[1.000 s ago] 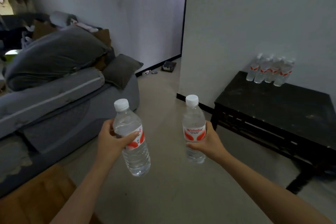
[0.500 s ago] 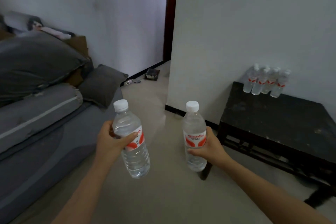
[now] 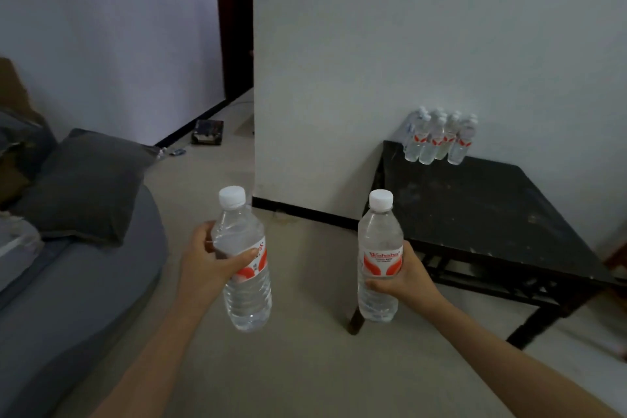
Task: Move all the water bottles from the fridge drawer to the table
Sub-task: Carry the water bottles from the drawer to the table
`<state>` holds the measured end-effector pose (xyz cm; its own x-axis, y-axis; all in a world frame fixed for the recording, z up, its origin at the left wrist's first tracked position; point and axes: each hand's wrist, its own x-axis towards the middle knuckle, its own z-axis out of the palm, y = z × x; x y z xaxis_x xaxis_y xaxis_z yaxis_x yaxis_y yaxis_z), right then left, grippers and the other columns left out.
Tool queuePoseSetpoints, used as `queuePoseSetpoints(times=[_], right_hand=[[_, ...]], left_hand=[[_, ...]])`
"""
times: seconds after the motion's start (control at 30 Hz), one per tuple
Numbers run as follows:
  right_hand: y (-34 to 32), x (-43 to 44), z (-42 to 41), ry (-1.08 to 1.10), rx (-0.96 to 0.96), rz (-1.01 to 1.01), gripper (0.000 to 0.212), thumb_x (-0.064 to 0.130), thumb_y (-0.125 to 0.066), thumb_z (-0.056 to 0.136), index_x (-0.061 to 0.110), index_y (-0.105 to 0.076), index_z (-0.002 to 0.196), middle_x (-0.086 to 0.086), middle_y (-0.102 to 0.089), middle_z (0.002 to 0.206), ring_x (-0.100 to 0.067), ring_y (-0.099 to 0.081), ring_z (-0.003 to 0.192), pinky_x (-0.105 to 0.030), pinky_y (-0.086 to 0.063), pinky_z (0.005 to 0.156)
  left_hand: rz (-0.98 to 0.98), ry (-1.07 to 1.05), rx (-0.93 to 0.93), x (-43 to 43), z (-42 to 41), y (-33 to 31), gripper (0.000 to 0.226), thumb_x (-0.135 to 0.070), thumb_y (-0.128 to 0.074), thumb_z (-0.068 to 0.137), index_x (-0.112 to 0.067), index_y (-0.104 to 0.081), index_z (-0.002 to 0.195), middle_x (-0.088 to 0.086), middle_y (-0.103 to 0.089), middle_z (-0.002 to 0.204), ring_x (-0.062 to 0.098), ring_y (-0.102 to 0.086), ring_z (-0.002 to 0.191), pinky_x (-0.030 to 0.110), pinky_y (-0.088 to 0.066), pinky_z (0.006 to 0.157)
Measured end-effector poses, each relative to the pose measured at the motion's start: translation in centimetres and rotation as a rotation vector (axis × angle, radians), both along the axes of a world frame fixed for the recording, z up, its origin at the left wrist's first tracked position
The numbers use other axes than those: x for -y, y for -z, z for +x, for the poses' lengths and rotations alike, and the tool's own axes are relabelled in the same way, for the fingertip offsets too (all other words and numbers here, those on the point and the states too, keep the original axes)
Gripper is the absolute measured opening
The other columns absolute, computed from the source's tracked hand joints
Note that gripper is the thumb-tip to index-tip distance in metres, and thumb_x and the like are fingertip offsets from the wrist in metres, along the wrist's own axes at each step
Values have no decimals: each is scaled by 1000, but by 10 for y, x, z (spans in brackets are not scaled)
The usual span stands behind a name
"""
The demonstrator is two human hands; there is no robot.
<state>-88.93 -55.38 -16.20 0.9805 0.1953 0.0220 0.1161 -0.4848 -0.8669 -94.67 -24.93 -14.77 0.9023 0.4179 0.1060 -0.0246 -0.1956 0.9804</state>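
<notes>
Water bottle (image 3: 249,295) gripped in the left hand (image 3: 203,265), second bottle (image 3: 378,237) in the right hand (image 3: 407,278), both upright as the black desk (image 3: 492,214) draws nearer (bottle cluster (image 3: 437,141) already at its back corner); set-down looks close.

Dim room, white walls (image 3: 373,44), beige floor (image 3: 305,366), grey sofa (image 3: 84,299), dark cushion (image 3: 84,187), dark doorway (image 3: 235,20)

Left-hand bottle (image 3: 249,295), right-hand bottle (image 3: 380,260), table (image 3: 475,207)
</notes>
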Motion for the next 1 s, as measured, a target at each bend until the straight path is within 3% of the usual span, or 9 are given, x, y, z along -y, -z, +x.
queuePoseSetpoints(times=[0.1,0.2,0.3,0.43,0.6,0.7,0.87,1.0], right_hand=[[3,5,33,52,-7,28,74,10,-82,61,18,-38,119,-2,-58,110,-14,-59,102,-31,-50,88],[7,9,82,80,3,73,75,8,-82,61,16,-38,121,-3,-58,110,-15,-59,103,-32,-49,89],[6,10,130,111,24,105,73,7,-81,62,17,-38,120,-2,-58,110,-13,-58,102,-26,-49,82],[2,3,189,166,44,155,71,3,-80,62,17,-39,119,-3,-58,109,-12,-59,101,-19,-47,76],[5,-1,252,256,31,168,67,4,-78,65,15,-40,118,-3,-57,109,-12,-57,101,-18,-47,76],[13,0,283,298,5,151,65,5,-78,65,18,-39,116,0,-56,109,-9,-57,100,-15,-45,73],[23,1,338,363,-32,144,70,7,-81,62,18,-41,119,-1,-60,110,-10,-60,101,-21,-49,78],[23,0,392,450,-29,153,78,13,-84,59,20,-40,123,0,-60,112,-11,-60,102,-25,-50,82]], left_hand=[[17,61,14,0,49,8,72,-26,-87,49,-15,-51,110,-1,-62,99,17,-61,90,34,-53,77],[33,110,44,4,111,9,60,-10,-83,59,-15,-51,110,-2,-61,97,13,-60,87,22,-48,67],[48,158,57,10,169,4,61,-12,-84,58,-19,-50,107,-7,-61,95,11,-61,86,25,-50,70],[63,200,51,9,235,-8,77,-41,-82,39,-19,-50,105,-7,-61,94,12,-61,84,29,-51,72],[62,229,48,10,313,-1,59,-8,-82,59,-18,-48,106,-9,-59,93,14,-59,85,30,-49,74],[58,271,36,14,359,10,60,-6,-82,59,-15,-48,107,-5,-59,93,18,-58,85,25,-46,70],[35,373,3,17,445,28,69,-20,-88,50,-17,-49,107,-3,-61,93,20,-61,86,30,-49,71],[35,483,9,19,530,34,64,-9,-84,58,-21,-46,107,-7,-58,94,20,-59,90,32,-49,75]])
